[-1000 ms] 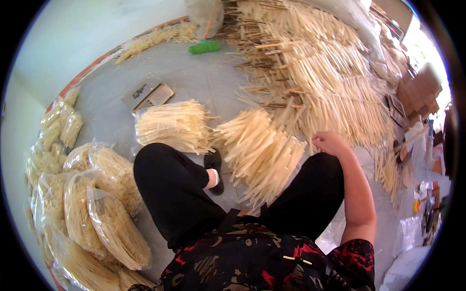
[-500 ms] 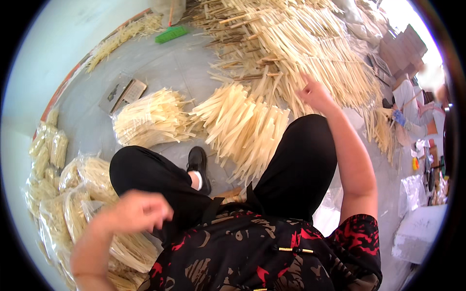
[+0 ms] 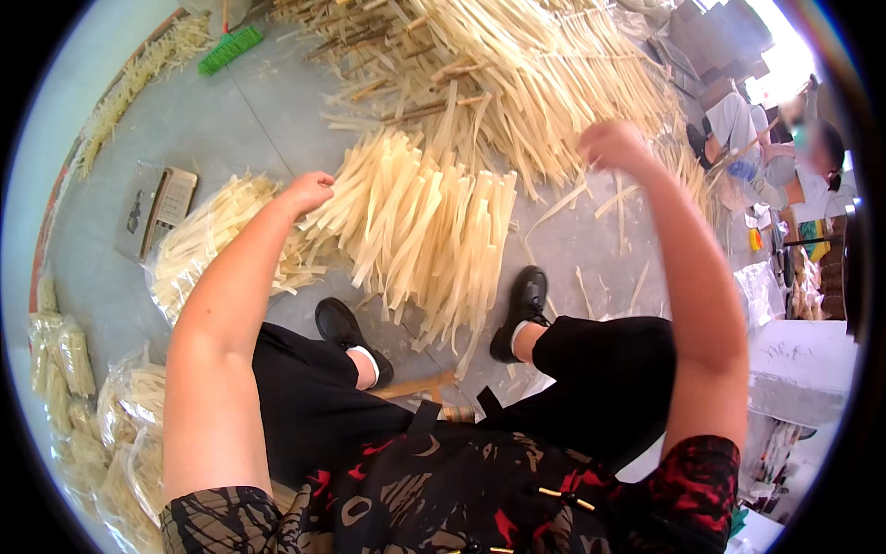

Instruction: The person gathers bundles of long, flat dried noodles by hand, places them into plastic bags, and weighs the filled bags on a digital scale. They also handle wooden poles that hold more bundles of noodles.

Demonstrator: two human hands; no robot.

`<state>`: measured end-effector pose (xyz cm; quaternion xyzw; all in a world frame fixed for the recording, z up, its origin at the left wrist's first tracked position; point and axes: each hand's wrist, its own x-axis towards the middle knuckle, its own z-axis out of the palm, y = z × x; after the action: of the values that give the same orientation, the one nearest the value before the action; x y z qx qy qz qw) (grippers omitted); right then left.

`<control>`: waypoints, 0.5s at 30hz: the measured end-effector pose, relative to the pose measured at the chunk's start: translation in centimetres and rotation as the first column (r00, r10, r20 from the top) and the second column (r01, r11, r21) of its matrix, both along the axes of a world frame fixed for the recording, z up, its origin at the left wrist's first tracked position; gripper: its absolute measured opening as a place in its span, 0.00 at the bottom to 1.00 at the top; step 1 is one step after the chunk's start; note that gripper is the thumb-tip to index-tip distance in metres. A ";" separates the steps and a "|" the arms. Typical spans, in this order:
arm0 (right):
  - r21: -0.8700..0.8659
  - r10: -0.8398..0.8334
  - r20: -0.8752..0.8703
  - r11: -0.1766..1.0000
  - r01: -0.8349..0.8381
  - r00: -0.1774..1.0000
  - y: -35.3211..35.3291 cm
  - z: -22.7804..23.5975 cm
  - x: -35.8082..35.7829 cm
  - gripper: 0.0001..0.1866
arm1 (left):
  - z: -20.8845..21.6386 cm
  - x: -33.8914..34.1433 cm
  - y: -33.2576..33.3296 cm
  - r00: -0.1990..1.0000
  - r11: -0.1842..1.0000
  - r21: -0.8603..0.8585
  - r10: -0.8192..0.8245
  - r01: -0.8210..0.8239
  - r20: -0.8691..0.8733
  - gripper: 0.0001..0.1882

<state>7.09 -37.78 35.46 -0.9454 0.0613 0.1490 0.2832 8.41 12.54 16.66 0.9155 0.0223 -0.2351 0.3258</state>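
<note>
My left hand [image 3: 312, 192] is closed at the left edge of a bundle of flat cream strips [image 3: 411, 222] fanned on the floor. Whatever its curled fingers may hold is hidden. Farther right, my right hand [image 3: 616, 146] hangs over the near edge of a large heap of similar strips [image 3: 544, 102]. Its fingers are loosely bent and slightly blurred, with nothing visible in them. Partly behind my left forearm lies another bundle of strips in clear plastic [image 3: 217, 231]. Thin sticks [image 3: 425, 111] poke out of the heap's left side.
A green broom [image 3: 231, 50] lies at the far left, and a flat box [image 3: 171, 198] is nearer. Bagged strips [image 3: 134, 397] line the left side. My black shoes [image 3: 529, 300] flank the bundle's near end. A person [image 3: 766, 162] sits at the right near cardboard boxes [image 3: 724, 42].
My left hand has swung forward from beside my left knee to the bundle's edge. The right hand has lifted slightly. My knees have spread apart, and the view has shifted.
</note>
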 end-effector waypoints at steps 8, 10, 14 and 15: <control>-0.071 -0.149 -0.572 0.989 0.132 0.807 9.9 -27.2 -9.9 0.28 | -3.8 4.3 1.7 0.996 0.977 0.206 0.045 -0.060 0.077 0.25; 0.027 -0.222 -0.418 0.966 0.256 0.881 9.7 -30.6 -11.4 0.20 | -6.5 4.4 1.9 0.993 0.974 0.206 0.072 -0.090 0.089 0.26; 0.349 -0.416 -0.324 0.782 0.516 0.850 10.1 -31.4 -11.0 0.14 | -10.1 5.4 0.9 0.991 0.969 0.209 0.128 -0.131 0.028 0.35; 0.425 -0.484 -0.250 0.723 0.544 0.839 10.0 -30.9 -10.1 0.14 | -10.6 5.8 0.3 0.985 0.969 0.180 0.167 -0.170 0.030 0.38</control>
<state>-3.04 -27.76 4.54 -0.7794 0.2994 0.1320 0.5343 14.19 12.82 6.07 0.9379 0.1190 -0.1967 0.2598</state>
